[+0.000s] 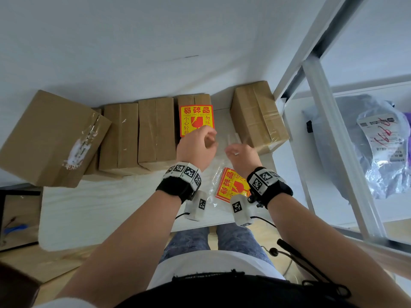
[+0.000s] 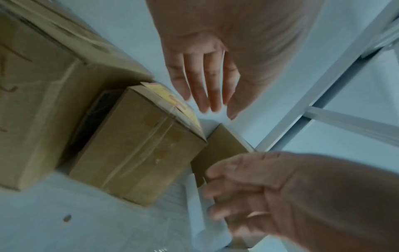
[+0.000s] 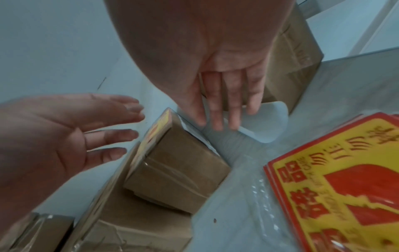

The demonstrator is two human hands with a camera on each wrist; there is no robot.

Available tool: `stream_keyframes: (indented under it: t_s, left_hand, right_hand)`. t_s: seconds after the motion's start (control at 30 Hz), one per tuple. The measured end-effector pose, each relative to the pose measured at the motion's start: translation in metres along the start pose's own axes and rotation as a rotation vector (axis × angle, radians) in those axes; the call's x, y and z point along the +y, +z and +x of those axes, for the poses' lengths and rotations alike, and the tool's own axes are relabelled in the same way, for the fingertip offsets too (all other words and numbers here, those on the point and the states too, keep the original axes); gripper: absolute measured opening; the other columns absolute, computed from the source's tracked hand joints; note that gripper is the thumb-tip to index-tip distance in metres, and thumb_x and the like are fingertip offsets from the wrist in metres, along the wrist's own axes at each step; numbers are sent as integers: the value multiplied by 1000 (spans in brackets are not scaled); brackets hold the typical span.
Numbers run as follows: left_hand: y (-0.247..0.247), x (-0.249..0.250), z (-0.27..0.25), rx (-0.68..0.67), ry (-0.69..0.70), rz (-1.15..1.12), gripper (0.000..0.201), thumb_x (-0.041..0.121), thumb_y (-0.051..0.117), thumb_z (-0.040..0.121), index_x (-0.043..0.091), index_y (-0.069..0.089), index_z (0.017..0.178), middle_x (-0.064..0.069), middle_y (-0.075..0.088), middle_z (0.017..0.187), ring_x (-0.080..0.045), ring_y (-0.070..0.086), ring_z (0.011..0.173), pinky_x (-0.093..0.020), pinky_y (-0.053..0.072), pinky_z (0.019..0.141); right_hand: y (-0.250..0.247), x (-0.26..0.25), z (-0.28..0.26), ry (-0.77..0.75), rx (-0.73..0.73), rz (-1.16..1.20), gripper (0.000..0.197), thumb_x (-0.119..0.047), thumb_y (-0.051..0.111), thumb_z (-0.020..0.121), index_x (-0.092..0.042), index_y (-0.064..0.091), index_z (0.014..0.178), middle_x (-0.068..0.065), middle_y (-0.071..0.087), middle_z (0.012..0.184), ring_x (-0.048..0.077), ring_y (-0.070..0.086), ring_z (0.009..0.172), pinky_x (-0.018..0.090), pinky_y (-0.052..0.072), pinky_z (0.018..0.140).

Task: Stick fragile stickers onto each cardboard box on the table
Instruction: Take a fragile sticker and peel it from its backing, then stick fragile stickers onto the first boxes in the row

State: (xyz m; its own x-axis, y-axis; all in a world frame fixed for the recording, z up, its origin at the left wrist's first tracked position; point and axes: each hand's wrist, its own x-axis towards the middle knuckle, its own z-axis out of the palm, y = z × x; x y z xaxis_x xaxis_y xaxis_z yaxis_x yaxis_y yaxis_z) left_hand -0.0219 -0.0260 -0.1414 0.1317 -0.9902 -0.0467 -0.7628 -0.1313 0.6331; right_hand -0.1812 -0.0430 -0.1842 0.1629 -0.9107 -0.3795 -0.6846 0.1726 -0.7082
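A white table (image 1: 106, 203) set against a pale wall is seen, with a row of cardboard boxes (image 1: 138, 134) lined along its back edge. A red and yellow fragile sticker (image 1: 195, 117) is stuck on the top of one box in the row. The left hand (image 1: 195, 147) is held just over the sticker's near edge, its fingers (image 2: 207, 85) straight and holding nothing. The right hand (image 1: 242, 156) is held beside it, its fingers (image 3: 226, 102) likewise extended and empty. A stack of stickers (image 1: 231, 185) in clear wrap is seen lying on the table under the right wrist.
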Motion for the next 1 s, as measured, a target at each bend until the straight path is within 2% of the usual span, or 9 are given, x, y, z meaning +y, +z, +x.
stream_keyframes:
  t_s: [0.13, 0.2, 0.27, 0.37, 0.47, 0.6, 0.73, 0.87, 1.0]
  left_hand:
    - [14, 3, -7, -311, -186, -113, 7, 26, 76, 81, 27, 70, 80, 10, 73, 82, -7, 70, 71, -34, 59, 77]
    - [26, -2, -12, -432, -215, -40, 11, 31, 78, 80, 26, 73, 89, 7, 75, 91, -7, 69, 74, -31, 58, 79]
    - [37, -9, -19, -512, -276, 64, 31, 36, 78, 81, 24, 71, 108, 7, 73, 107, -10, 66, 88, -27, 51, 83]
    - [51, -20, -27, -540, -433, 74, 61, 37, 77, 80, 19, 55, 134, 0, 61, 131, -21, 59, 117, -35, 47, 99]
    - [61, -27, -32, -566, -537, 56, 79, 39, 77, 80, 12, 41, 144, -9, 52, 142, -28, 51, 127, -39, 42, 106]
    - [71, -35, -37, -576, -580, 35, 70, 34, 75, 84, 9, 44, 141, -11, 54, 140, -28, 52, 126, -36, 42, 106]
    - [79, -38, -38, -539, -602, 4, 64, 25, 76, 83, 10, 47, 138, -9, 59, 133, -26, 57, 120, -32, 45, 101]
    - [81, -34, -39, -536, -559, 64, 59, 26, 75, 85, 13, 49, 136, -5, 60, 131, -24, 58, 117, -32, 47, 98]
    - [75, -34, -36, -537, -519, 129, 42, 42, 79, 77, 20, 64, 109, -3, 62, 120, -24, 59, 111, -36, 50, 95]
  right_hand:
    - [5, 20, -10, 127, -115, -216, 22, -21, 51, 93, -25, 63, 75, 3, 65, 88, 26, 62, 87, 31, 50, 74]
    - [4, 28, -18, 208, -93, -251, 14, -24, 54, 91, -26, 67, 93, 5, 65, 100, 27, 60, 98, 32, 50, 81]
    - [4, 38, -24, 247, -35, -289, 32, -25, 55, 91, -19, 63, 121, 9, 61, 121, 29, 53, 115, 41, 47, 97]
    - [2, 44, -33, 344, 47, -378, 46, -26, 56, 89, -12, 49, 132, 13, 48, 129, 33, 43, 122, 45, 40, 102]
    - [1, 48, -36, 481, 14, -360, 50, -20, 53, 85, -10, 39, 132, 15, 42, 128, 35, 42, 120, 46, 39, 99]
    - [3, 53, -33, 485, -42, -348, 51, -12, 48, 84, -11, 36, 134, 13, 42, 126, 35, 49, 114, 47, 44, 97]
    - [2, 52, -27, 452, -89, -254, 48, -6, 49, 86, -14, 46, 133, 13, 53, 125, 32, 59, 109, 44, 52, 92]
    - [4, 48, -24, 427, -143, -196, 35, -11, 50, 92, -7, 59, 125, 11, 60, 124, 28, 62, 107, 37, 55, 90]
    - [5, 37, -20, 341, -136, -139, 18, -6, 49, 86, 0, 62, 75, 10, 67, 86, 29, 62, 80, 28, 50, 65]
